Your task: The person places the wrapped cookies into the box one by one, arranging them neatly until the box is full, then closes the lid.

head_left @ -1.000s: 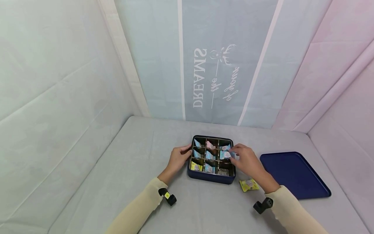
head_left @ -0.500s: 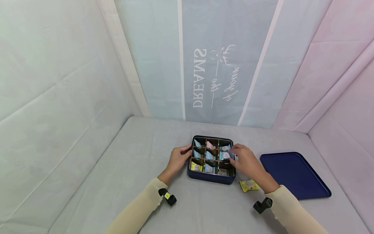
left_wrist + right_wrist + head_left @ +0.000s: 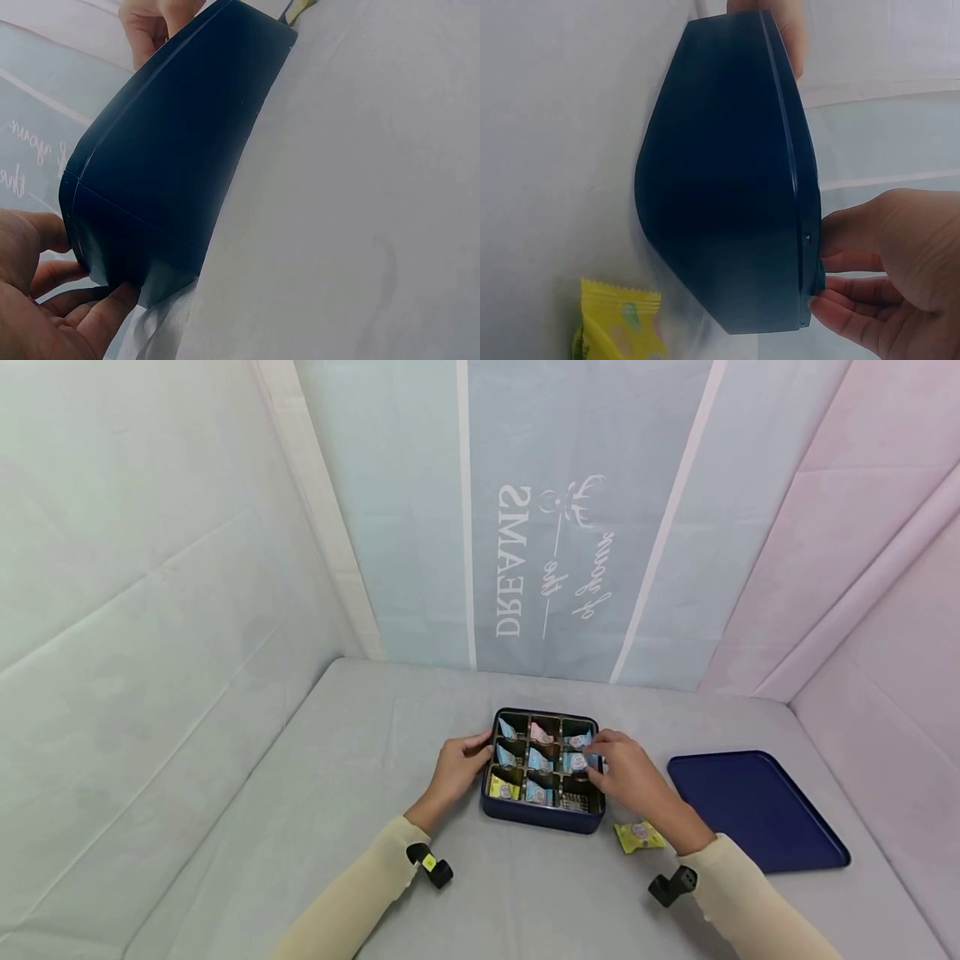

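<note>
A dark blue tin (image 3: 543, 818) with a gold divided insert stands uncovered on the table. Wrapped candies sit in its compartments, mostly blue, with a pink candy (image 3: 541, 732) at the back middle and a yellow candy (image 3: 504, 788) at the front left. My left hand (image 3: 456, 767) rests its fingers and thumb against the tin's left side. At the right side, my right hand (image 3: 628, 770) pinches a blue-wrapped candy (image 3: 576, 762) at the middle right compartment. The front right compartment shows only its patterned floor. In the right wrist view, the tin wall hides most of the pinched candy.
A loose yellow candy (image 3: 639, 836) lies on the grey table (image 3: 360, 777) by the tin's front right corner. Further right lies a flat dark blue lid (image 3: 757, 810), partly behind the right forearm. Fabric walls enclose the back and sides.
My right hand has shifted very slightly left and down, with the blue candy sitting a little lower at its compartment. My left hand has stayed in place.
</note>
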